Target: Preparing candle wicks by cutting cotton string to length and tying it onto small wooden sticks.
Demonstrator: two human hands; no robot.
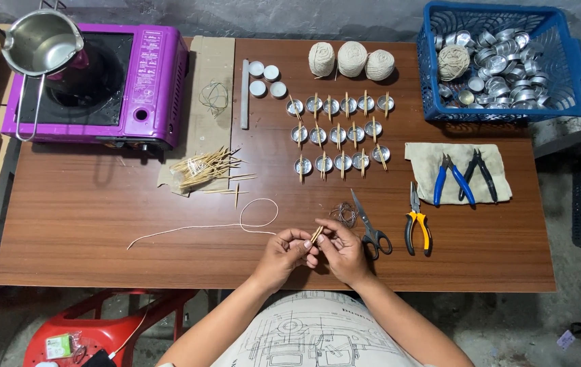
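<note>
Left hand (283, 250), right hand (340, 249), pinching stick (316, 234)

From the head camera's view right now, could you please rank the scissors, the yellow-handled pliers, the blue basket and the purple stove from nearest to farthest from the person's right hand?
From the right hand:
1. Scissors, just to its right, almost touching.
2. Yellow-handled pliers, further right, beyond the scissors.
3. Purple stove, far back left corner of the table.
4. Blue basket, far back right corner.
The stove and basket are close to call; the stove's near corner looks slightly nearer.
</note>
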